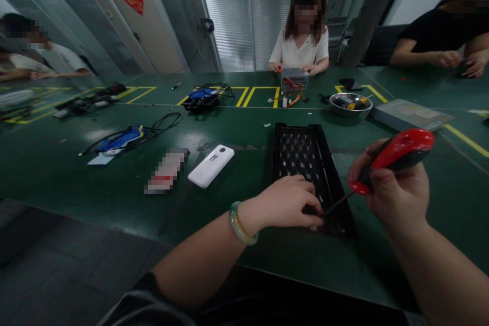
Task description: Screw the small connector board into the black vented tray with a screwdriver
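My right hand [403, 198] is wrapped round the red and black handle of a screwdriver [405, 155]. Its thin shaft slants down to the left, with the tip near the fingers of my left hand [284, 201]. Those fingers are curled together over the near end of a black rectangular frame [332, 178] with a diamond-patterned inside. Whatever they pinch by the screwdriver tip is too small and dark to make out. A bracelet [240, 224] circles my left wrist.
Left of the frame lie a white phone-like device [211, 165] and a blurred-out flat item [167, 170]. Beyond are blue items with black cables [122, 140], a metal bowl [350, 104] of tools and a grey metal box [410, 114]. Across the table, a person handles a wired metal box [294, 79].
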### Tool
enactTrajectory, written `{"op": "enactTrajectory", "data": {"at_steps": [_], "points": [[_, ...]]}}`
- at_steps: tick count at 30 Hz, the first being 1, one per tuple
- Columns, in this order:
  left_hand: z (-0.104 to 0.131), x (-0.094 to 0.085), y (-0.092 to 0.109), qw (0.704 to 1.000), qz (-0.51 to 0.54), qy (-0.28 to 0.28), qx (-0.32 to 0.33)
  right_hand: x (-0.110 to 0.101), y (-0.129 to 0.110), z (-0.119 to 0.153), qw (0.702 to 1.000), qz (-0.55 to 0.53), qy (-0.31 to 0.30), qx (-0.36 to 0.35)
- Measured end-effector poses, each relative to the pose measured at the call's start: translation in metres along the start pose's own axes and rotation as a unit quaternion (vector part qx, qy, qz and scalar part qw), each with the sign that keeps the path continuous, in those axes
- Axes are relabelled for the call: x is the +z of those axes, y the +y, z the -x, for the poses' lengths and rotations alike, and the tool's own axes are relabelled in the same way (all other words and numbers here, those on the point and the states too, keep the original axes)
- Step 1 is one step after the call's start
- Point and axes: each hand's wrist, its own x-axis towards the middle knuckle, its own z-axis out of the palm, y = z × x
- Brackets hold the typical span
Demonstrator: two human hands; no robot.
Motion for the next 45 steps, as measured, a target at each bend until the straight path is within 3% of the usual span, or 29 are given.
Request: {"op": "enactTrajectory", "data": {"at_steps": [8, 11, 14, 17, 21, 24, 26, 30, 32, 36, 38, 41, 45], "points": [[0.001, -0.006, 0.000, 1.000, 0.005, 0.000, -0.004, -0.004, 0.004, -0.006, 0.998, -0.005, 0.062, -0.031], [0.003, -0.015, 0.000, 0.999, 0.021, 0.009, -0.024, -0.005, 0.005, -0.008, 0.995, 0.001, 0.089, -0.037], [0.010, -0.031, -0.005, 0.995, 0.045, 0.055, -0.069, -0.006, 0.006, -0.008, 0.994, 0.008, 0.104, -0.037], [0.027, -0.050, -0.020, 0.975, 0.039, 0.127, -0.177, -0.008, 0.005, -0.009, 0.994, 0.000, 0.105, -0.038], [0.071, -0.063, -0.056, 0.918, -0.034, 0.162, -0.360, -0.010, 0.005, -0.009, 0.994, -0.020, 0.105, -0.031], [0.110, -0.058, -0.082, 0.849, -0.164, 0.126, -0.486, -0.010, 0.006, -0.010, 0.994, -0.026, 0.103, -0.023], [0.130, -0.051, -0.094, 0.818, -0.188, 0.109, -0.532, -0.010, 0.008, -0.010, 0.994, -0.027, 0.101, -0.018], [0.149, -0.043, -0.106, 0.831, -0.129, 0.122, -0.527, -0.010, 0.012, -0.009, 0.995, -0.029, 0.091, -0.021], [0.152, -0.044, -0.108, 0.827, -0.065, 0.187, -0.526, -0.011, 0.013, -0.009, 0.995, -0.027, 0.092, -0.015], [0.160, -0.053, -0.107, 0.737, 0.178, 0.338, -0.557, -0.013, 0.014, -0.010, 0.994, -0.024, 0.110, -0.008], [0.167, -0.059, -0.104, 0.708, 0.278, 0.357, -0.542, -0.014, 0.015, -0.011, 0.992, -0.022, 0.123, -0.016], [0.179, -0.072, -0.096, 0.675, 0.438, 0.389, -0.449, -0.014, 0.014, -0.012, 0.992, -0.020, 0.128, -0.013], [0.202, -0.088, -0.084, 0.649, 0.510, 0.398, -0.401, -0.012, 0.012, -0.012, 0.992, -0.017, 0.124, -0.010]]}}
